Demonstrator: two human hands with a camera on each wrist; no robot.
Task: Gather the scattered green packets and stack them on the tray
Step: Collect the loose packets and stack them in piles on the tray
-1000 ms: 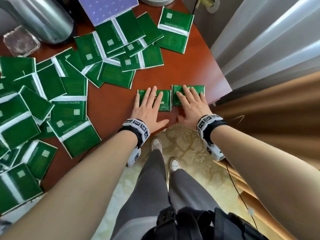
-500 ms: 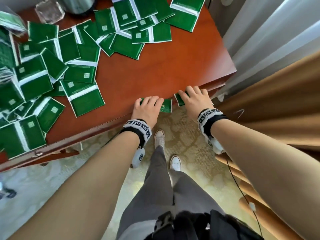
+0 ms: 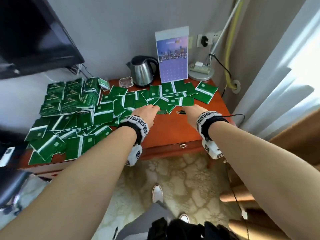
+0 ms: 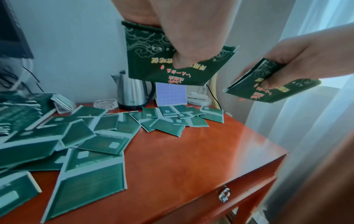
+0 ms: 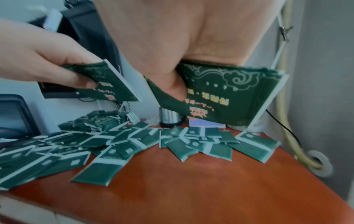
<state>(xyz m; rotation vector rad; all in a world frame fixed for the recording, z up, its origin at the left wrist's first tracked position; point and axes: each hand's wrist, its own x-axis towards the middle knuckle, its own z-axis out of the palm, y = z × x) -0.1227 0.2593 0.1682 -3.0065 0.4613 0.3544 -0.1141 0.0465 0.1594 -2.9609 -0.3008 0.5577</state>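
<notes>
Packets lifted clear of the tabletop [image 3: 173, 132].
Left hand [image 3: 147, 113] and right hand [image 3: 192, 111], earlier flat at the near edge, now each pinch one packet [image 4: 172, 60] in curled fingers [image 5: 80, 80]; next, the stacks [image 3: 69, 96] rear-left.

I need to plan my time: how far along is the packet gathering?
Early. Done: stacked packets at the table's far left. In hand: left hand and right hand each hold one packet. Left: dozens of loose packets cover the table.
</notes>
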